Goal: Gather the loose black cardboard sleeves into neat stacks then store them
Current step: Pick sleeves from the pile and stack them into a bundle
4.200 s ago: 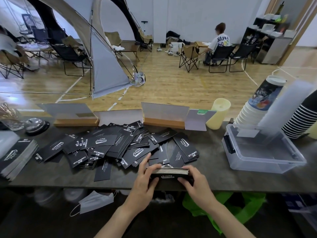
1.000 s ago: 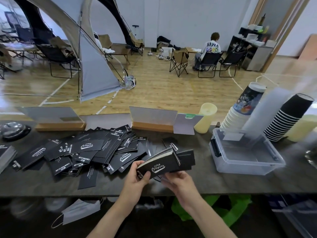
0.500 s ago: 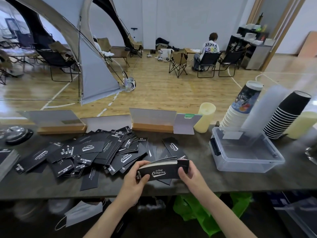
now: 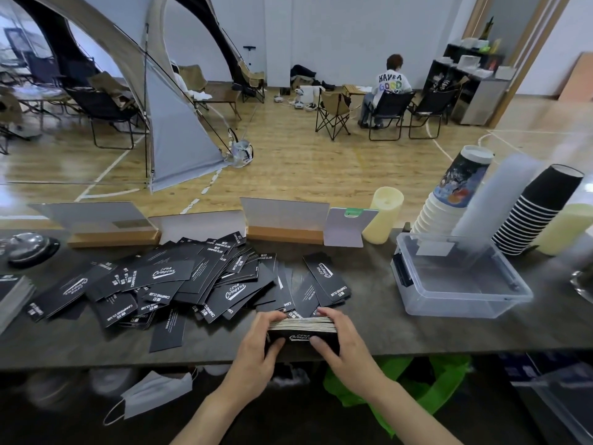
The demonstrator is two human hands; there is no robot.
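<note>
A stack of black cardboard sleeves (image 4: 303, 330) stands on edge on the dark table (image 4: 417, 335) near its front edge. My left hand (image 4: 260, 345) grips its left end and my right hand (image 4: 340, 342) grips its right end, thumbs on the near face. Behind and to the left lies a loose pile of black sleeves (image 4: 179, 281) with white lettering, fanned out over the table. Another neat stack of sleeves (image 4: 12, 297) sits at the far left edge.
An open clear plastic bin (image 4: 459, 281) stands at the right, with stacks of paper cups (image 4: 449, 197) and black cups (image 4: 539, 210) behind it. Card stands (image 4: 282, 220) line the back edge. A bell (image 4: 29, 248) sits at the left.
Both hands have brought the stack down from a tilted, lifted hold to stand on edge on the table, squared between them. The camera has tipped slightly.
</note>
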